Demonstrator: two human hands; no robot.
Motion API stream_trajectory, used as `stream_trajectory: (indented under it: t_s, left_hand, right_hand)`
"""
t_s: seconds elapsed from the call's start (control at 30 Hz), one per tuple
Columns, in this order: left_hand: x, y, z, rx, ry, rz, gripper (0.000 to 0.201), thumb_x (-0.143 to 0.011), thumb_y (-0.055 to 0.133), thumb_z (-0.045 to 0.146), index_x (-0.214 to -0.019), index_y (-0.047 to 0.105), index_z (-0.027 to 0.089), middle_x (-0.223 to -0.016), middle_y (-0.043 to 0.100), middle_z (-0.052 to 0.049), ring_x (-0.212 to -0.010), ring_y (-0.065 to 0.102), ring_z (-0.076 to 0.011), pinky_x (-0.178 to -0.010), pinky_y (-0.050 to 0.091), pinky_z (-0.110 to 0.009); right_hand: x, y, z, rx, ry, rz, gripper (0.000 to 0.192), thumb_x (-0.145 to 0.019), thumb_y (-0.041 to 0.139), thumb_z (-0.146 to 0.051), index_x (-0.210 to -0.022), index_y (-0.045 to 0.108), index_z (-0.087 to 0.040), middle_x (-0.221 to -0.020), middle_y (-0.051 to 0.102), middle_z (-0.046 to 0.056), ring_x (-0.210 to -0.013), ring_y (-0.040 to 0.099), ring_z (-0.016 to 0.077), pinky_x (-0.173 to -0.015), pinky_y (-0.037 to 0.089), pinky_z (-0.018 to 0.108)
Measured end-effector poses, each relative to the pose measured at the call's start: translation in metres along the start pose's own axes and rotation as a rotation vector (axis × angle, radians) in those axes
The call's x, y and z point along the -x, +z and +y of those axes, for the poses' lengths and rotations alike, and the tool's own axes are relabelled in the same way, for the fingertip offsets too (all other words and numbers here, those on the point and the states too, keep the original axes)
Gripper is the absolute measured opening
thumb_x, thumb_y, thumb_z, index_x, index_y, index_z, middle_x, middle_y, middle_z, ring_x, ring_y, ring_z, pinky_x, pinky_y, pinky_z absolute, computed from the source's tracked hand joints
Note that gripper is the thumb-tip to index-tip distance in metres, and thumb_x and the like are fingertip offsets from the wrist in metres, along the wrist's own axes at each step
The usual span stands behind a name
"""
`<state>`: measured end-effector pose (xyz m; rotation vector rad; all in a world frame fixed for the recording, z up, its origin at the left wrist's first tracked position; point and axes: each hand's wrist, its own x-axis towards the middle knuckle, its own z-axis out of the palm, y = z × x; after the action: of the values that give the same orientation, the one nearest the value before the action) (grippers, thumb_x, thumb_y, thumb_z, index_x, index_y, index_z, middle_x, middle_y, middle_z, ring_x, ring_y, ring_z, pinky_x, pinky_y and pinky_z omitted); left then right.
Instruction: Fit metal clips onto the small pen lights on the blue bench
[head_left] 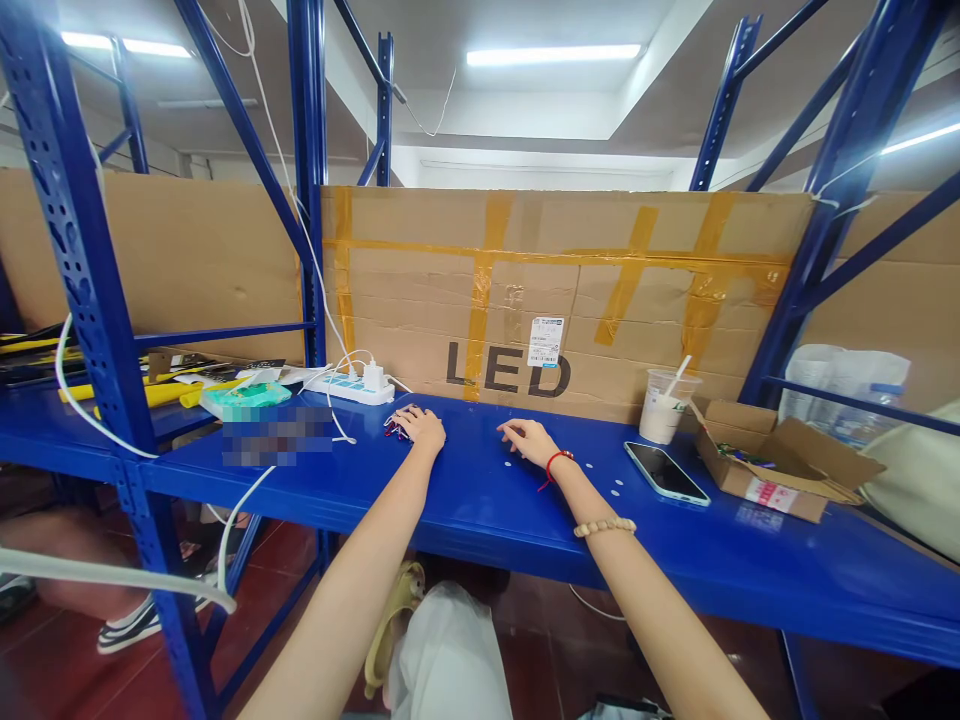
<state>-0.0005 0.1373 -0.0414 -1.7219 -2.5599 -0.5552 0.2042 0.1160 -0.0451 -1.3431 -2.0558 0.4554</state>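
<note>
My left hand (424,428) lies palm down on the blue shelf top, its fingers stretched over a little cluster of small dark red and white pieces (394,431). The hand partly covers these pieces, and their kind is too small to make out. To the right, my right hand (529,441) rests low over the same surface, fingers apart and loosely bent, holding nothing. A red string bracelet and a beaded bracelet (604,527) circle that wrist and forearm. A few small white spots lie near the right hand.
A white power strip (352,386) with cables sits behind my left hand. At right are a phone (666,472), a drink cup with a straw (661,410) and an open cardboard box (780,465). A large cardboard panel (420,300) closes the back; blue posts (82,230) flank the shelf.
</note>
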Motion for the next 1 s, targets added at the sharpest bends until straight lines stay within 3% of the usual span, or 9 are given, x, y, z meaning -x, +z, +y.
stream_trajectory:
  t_s: [0.2,0.3,0.43,0.63,0.87,1.0]
  left_hand:
    - [0.010,-0.006,0.000,-0.022,0.085,0.124,0.048,-0.082,0.040,0.032,-0.127,0.044,0.016,-0.135,0.038,-0.018,-0.130,0.024,-0.0341,-0.106,0.011,-0.048]
    - [0.014,-0.009,0.004,0.069,0.162,0.172,0.043,-0.079,0.045,0.029,-0.119,0.050,0.013,-0.127,0.045,-0.019,-0.125,0.031,-0.0320,-0.103,0.016,-0.043]
    - [0.014,-0.010,0.008,0.169,0.190,0.089,0.026,-0.073,0.051,0.025,-0.094,0.063,0.014,-0.111,0.057,-0.019,-0.120,0.035,-0.0341,-0.101,0.015,-0.044]
    - [0.014,-0.004,0.016,0.340,0.270,0.031,0.009,-0.063,0.060,0.016,-0.070,0.063,0.018,-0.091,0.066,-0.015,-0.112,0.047,-0.0330,-0.101,0.017,-0.045]
    - [0.022,0.004,0.034,0.540,0.420,-0.095,0.018,-0.061,0.064,0.017,-0.079,0.064,0.023,-0.077,0.068,-0.005,-0.100,0.057,-0.0286,-0.097,0.028,-0.044]
    - [0.024,0.004,0.038,0.554,0.465,-0.169,0.012,-0.059,0.068,0.022,-0.071,0.065,0.023,-0.070,0.067,-0.004,-0.097,0.059,-0.0287,-0.097,0.030,-0.043]
  right_hand:
    - [0.001,-0.001,-0.002,0.021,-0.015,-0.007,0.025,-0.084,0.042,-0.027,-0.094,0.064,-0.020,-0.084,0.067,0.002,-0.060,0.060,0.0095,-0.055,0.046,0.021]
    - [0.002,-0.001,-0.003,0.027,-0.020,-0.003,0.025,-0.084,0.042,-0.027,-0.093,0.064,-0.019,-0.083,0.067,0.002,-0.060,0.060,0.0098,-0.055,0.046,0.021]
    - [0.003,-0.003,-0.006,0.031,-0.030,0.006,0.025,-0.084,0.042,-0.027,-0.091,0.065,-0.020,-0.081,0.067,0.001,-0.058,0.060,0.0095,-0.055,0.046,0.021]
    - [0.004,-0.006,-0.012,0.033,-0.042,0.060,0.026,-0.085,0.042,-0.028,-0.092,0.065,-0.019,-0.078,0.067,0.001,-0.056,0.059,0.0094,-0.061,0.047,0.022]
    - [0.003,-0.002,-0.008,0.071,-0.065,-0.002,0.028,-0.074,0.059,-0.041,-0.090,0.069,-0.020,-0.082,0.068,0.002,-0.063,0.061,0.0127,-0.061,0.046,0.023]
    - [0.001,0.000,-0.005,0.112,-0.085,-0.061,0.033,-0.068,0.064,-0.044,-0.088,0.071,-0.019,-0.083,0.069,0.004,-0.071,0.061,0.0152,-0.062,0.046,0.023]
